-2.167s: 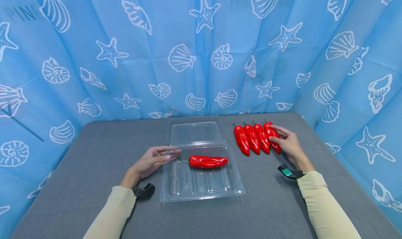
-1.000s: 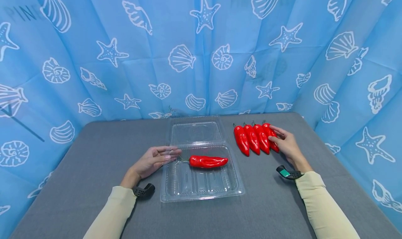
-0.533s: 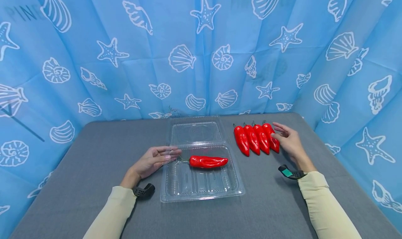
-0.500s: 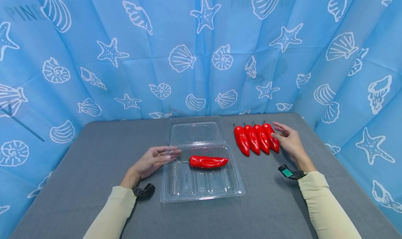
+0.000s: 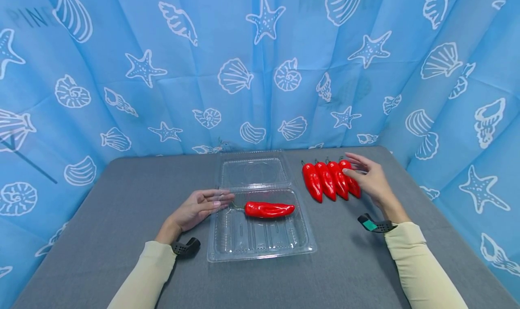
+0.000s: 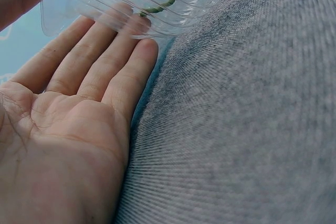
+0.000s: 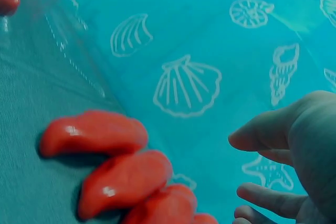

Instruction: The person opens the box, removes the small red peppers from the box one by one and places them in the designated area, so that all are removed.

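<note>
A clear plastic clamshell container (image 5: 260, 246) lies with its lid folded back on the table. One red pepper (image 5: 268, 209) with a green stem lies crosswise in its base. My left hand (image 5: 199, 207) touches the container's left side with straight fingers; the left wrist view shows the fingertips behind or against the clear wall. To the right, several red peppers (image 5: 313, 182) lie side by side in a row. Over the rightmost pepper (image 5: 355, 189) hovers my right hand (image 5: 371, 178), thumb and fingers spread apart with nothing between them. That hand partly hides the pepper in the head view.
A grey cloth (image 5: 142, 196) covers the table. Behind it hangs a blue curtain (image 5: 203, 97) printed with white shells and starfish. The opened lid (image 5: 253, 171) reaches toward the back edge. Some table surface separates the container from the pepper row.
The rightmost pepper slid left against the row under my right hand. The hand then let go, drew off to the right, and now stands above that pepper. My left hand has stayed put.
</note>
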`<move>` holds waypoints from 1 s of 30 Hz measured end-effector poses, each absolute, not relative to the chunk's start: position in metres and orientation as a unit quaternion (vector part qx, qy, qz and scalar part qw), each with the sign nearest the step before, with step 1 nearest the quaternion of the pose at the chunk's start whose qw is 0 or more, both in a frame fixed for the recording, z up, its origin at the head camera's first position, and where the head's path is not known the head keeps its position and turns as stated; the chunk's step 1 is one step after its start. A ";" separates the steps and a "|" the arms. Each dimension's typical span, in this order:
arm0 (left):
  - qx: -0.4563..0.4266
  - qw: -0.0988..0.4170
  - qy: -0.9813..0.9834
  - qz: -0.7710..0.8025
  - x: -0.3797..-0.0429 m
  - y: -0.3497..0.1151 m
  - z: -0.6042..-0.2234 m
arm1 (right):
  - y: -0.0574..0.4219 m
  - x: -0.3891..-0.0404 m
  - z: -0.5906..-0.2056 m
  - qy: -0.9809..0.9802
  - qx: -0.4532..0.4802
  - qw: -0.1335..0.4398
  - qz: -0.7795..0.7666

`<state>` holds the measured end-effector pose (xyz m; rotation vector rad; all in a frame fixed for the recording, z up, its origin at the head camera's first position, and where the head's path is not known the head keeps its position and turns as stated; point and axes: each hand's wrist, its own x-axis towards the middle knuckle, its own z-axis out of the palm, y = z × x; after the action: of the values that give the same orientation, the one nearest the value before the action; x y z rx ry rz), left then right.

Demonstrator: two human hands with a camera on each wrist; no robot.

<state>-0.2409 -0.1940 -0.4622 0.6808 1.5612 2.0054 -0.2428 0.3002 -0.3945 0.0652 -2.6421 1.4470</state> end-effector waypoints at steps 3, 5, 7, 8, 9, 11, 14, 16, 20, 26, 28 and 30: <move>0.251 0.253 0.574 0.737 -0.241 -0.194 -0.463 | 0.294 -0.240 -0.389 -0.877 0.041 0.058 0.476; 0.251 0.254 0.573 0.738 -0.241 -0.194 -0.463 | 0.290 -0.238 -0.386 -0.877 0.057 0.054 0.474; 0.252 0.254 0.571 0.739 -0.241 -0.195 -0.463 | 0.285 -0.237 -0.384 -0.879 0.069 0.051 0.470; 0.254 0.254 0.570 0.739 -0.241 -0.195 -0.463 | 0.283 -0.236 -0.383 -0.879 0.074 0.051 0.467; 0.255 0.254 0.570 0.739 -0.242 -0.195 -0.463 | 0.281 -0.235 -0.382 -0.880 0.078 0.051 0.465; 0.255 0.255 0.569 0.739 -0.242 -0.194 -0.463 | 0.277 -0.233 -0.381 -0.882 0.084 0.050 0.461; 0.251 0.256 0.570 0.739 -0.241 -0.194 -0.463 | 0.269 -0.231 -0.379 -0.880 0.096 0.048 0.463; 0.248 0.256 0.572 0.739 -0.241 -0.193 -0.462 | 0.265 -0.231 -0.378 -0.878 0.104 0.045 0.465; 0.247 0.256 0.573 0.738 -0.241 -0.193 -0.462 | 0.257 -0.227 -0.375 -0.877 0.117 0.042 0.465; 0.255 0.254 0.570 0.739 -0.241 -0.194 -0.463 | 0.241 -0.222 -0.371 -0.872 0.126 0.030 0.472; 0.257 0.254 0.569 0.739 -0.242 -0.195 -0.463 | 0.236 -0.220 -0.371 -0.871 0.132 0.029 0.472; 0.258 0.254 0.568 0.739 -0.242 -0.195 -0.464 | 0.231 -0.218 -0.370 -0.870 0.141 0.028 0.471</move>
<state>-0.2418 -0.1949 -0.4635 0.7017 1.5427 2.0081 -0.2178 0.2305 -0.3703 0.4349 -2.6855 1.4549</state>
